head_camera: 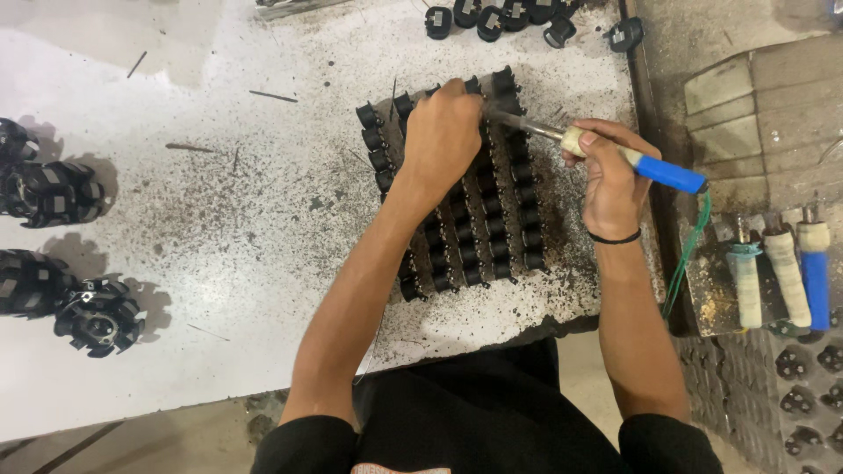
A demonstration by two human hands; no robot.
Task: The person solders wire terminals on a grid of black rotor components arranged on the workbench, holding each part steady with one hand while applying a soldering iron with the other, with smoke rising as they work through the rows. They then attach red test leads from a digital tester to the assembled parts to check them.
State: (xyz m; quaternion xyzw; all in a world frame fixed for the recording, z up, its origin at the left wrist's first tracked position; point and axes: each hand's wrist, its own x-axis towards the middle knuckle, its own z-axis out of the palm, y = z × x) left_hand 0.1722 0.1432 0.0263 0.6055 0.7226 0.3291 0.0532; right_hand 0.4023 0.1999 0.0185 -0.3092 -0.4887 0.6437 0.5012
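Observation:
My right hand [610,175] grips a soldering iron [632,160] with a blue and pale handle, its metal tip pointing left under my left hand. My left hand [442,136] is closed, fingers pinched on top of the far rows of a block of small black parts [492,228] set in several rows on the white table [219,219]. What the left fingers pinch is hidden; it may be a thin wire. A green cord [689,254] runs down from the iron's handle.
Round black toothed parts [98,316] lie at the table's left edge, and more of them [53,191] sit above these. Loose black parts [500,16] sit at the far edge. Several spare irons [786,276] rest on a stand at right. A black tray [795,395] is bottom right.

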